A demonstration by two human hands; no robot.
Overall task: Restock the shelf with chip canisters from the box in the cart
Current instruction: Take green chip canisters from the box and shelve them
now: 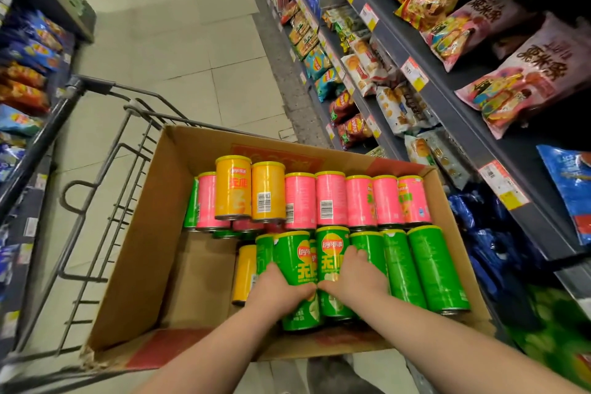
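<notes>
Closest to the viewer, two bare forearms reach forward into the cardboard box [150, 253], which sits in the wire cart [96, 233]. The left hand [278, 288] grasps the first green canister [295, 261], with the fingers curled round its left side and the thumb laid over the front. The right hand [355, 278] grasps the second green canister [332, 253] just beside it, with the fingers bent over its right side. Both thumbs meet between these two canisters. It cannot be told whether the two are lifted or rest on the ones below.

To the right of the held pair, the other green canisters [438, 269] lie side by side, touching each other, yellow lids pointing away. To the left lies a single yellow canister [244, 275], and beside it the box bottom is bare cardboard. Behind the green row lies a row of pink canisters [332, 198], and two yellow canisters [249, 189] rest on top of its left end.

Further on, at the right side, the dark shelf [479, 137] carries snack bags [527, 73] and price tags. On the left a second rack [67, 9] holds blue and orange bags, and the pale tiled floor [179, 41] runs between them
</notes>
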